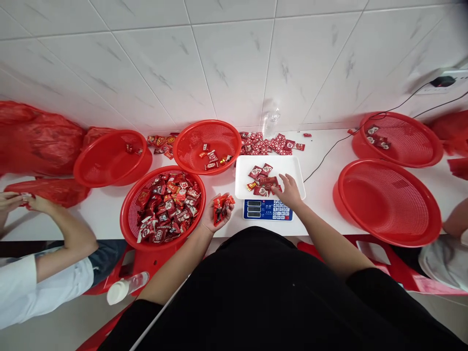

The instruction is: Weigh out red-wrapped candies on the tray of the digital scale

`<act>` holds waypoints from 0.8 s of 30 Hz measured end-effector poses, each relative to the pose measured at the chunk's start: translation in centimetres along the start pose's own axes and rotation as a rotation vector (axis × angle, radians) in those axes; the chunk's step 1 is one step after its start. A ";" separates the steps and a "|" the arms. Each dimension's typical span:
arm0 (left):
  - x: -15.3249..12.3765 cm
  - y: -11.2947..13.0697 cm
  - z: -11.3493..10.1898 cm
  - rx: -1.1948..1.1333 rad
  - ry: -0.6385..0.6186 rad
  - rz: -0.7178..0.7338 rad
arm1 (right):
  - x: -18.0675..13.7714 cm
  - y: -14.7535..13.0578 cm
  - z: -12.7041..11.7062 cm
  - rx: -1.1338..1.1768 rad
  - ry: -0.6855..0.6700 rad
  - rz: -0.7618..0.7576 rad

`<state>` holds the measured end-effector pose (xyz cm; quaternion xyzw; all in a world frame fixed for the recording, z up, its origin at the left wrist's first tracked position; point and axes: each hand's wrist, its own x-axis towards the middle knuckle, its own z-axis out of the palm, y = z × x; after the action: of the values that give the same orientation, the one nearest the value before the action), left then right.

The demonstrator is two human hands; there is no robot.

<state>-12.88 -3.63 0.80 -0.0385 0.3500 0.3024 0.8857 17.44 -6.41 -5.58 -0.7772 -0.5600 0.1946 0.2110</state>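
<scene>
**Five red baskets, one scale, two busy hands**

On the white counter (321, 195) a digital scale (268, 209) with a blue keypad front sits directly before the person, its white tray (292, 168) carrying a small cluster of red-wrapped candies (262, 181), roughly six or seven, though the overlap makes an exact count uncertain. The person's right hand (290, 191) lies palm down on the tray's near right part, fingers spread loosely and touching the nearest sweets; whether it pinches one cannot be told. The left hand (216, 213) hovers just left of the scale, curled shut around a bunch of wrapped candies (222, 204), several pieces, the number hidden by the fingers.

Five round red mesh baskets are in view. One basket (128, 209), just beside the left hand, is heaped with mixed red sweets. A second basket (206, 127), behind it, holds about five pieces. A third basket (109, 161), to the far left, holds one or two. Two more stand to the right: a far basket (420, 146) with a few pieces and a near basket (387, 204).

Loose candies (268, 144) lie scattered along the wall behind the scale. One black cable (340, 141) runs across the counter toward a wall socket. A co-worker's forearm (69, 234) rests at the left edge, and one capped bottle (126, 287) lies below the counter.
</scene>
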 end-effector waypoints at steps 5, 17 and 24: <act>-0.2 0.4 -0.7 -0.042 0.005 0.009 | 0.7 -2.5 2.1 -0.155 -0.118 -0.167; -0.1 -0.2 -1.2 -0.026 0.020 0.000 | 3.2 -3.1 2.4 -0.244 -0.038 -0.296; 0.0 -0.5 -0.6 -0.048 0.014 -0.034 | 3.7 -3.0 2.0 -0.114 -0.056 -0.205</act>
<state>-12.97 -4.19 0.23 -0.0679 0.3484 0.2952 0.8871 15.12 -1.79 -5.91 -0.7209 -0.6522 0.1616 0.1697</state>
